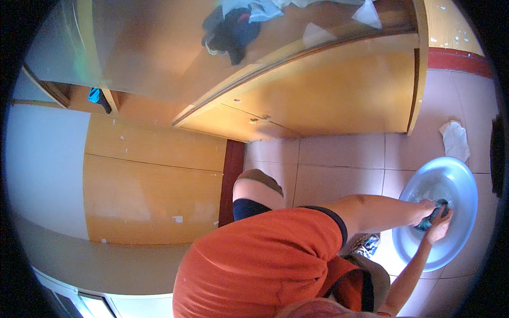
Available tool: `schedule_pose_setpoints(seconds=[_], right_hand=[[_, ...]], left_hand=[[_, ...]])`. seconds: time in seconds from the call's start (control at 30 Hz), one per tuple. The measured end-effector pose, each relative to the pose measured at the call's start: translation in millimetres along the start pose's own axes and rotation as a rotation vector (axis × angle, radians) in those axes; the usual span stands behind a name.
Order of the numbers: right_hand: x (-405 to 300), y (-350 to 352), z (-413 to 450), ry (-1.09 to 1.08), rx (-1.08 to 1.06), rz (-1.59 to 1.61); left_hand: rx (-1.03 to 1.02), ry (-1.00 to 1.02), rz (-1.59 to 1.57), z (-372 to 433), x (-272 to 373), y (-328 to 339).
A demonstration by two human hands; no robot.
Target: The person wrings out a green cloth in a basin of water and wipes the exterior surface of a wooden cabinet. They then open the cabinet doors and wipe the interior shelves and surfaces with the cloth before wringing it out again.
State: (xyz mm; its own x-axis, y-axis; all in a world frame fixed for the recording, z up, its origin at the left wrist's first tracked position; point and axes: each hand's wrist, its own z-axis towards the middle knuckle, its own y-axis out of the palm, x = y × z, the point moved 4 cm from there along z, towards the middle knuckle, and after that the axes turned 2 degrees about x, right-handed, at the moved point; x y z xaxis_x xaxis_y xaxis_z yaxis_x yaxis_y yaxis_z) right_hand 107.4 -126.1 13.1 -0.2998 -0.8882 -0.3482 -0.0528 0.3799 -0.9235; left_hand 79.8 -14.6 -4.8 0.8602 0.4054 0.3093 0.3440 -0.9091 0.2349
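Observation:
A dark green cloth (424,224) is bunched between my two hands, over the inside of a light blue plastic basin (470,206) at the right. My left hand (424,211), on the arm reaching across from the orange sleeve, is closed on the cloth's near side. The fingers of my right hand (440,225), whose arm rises from the lower edge, grip its other side. Some fingers are hidden by the cloth. The basin rests on the tiled floor (342,183); its bottom looks wet or slightly foamy near the hands.
A white cloth (455,140) lies on the floor beside the basin's rim. A wooden cabinet (338,91) stands at the upper middle, with dark clothing (232,31) and pale cloths on its glossy top. A patterned shoe (368,245) is near the basin. A dark object (498,155) sits at the right edge.

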Motion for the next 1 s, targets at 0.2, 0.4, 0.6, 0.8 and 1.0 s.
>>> schedule_pose_setpoints(seconds=[0.2, 0.4, 0.6, 0.8, 1.0], right_hand=[[27, 33, 21, -0.164, 0.069, -0.112], [-73, 3, -30, 0.232, -0.544, 1.443], [-92, -26, -42, -0.229, 0.102, 0.562], [-14, 5, 5, -0.216, 0.237, 0.077], [11, -8, -21, 0.138, -0.242, 0.963]], left_hand=[[-0.06, 0.205, 0.15, -21, 22, -23], [-0.257, 0.039, -0.175, 12, 20, -41], [-0.161, 0.288, -0.208, 19, 19, -34], [0.186, 0.533, 0.532, 3, 27, -57], [0.115, -0.096, 0.379, -40, 16, -6]])
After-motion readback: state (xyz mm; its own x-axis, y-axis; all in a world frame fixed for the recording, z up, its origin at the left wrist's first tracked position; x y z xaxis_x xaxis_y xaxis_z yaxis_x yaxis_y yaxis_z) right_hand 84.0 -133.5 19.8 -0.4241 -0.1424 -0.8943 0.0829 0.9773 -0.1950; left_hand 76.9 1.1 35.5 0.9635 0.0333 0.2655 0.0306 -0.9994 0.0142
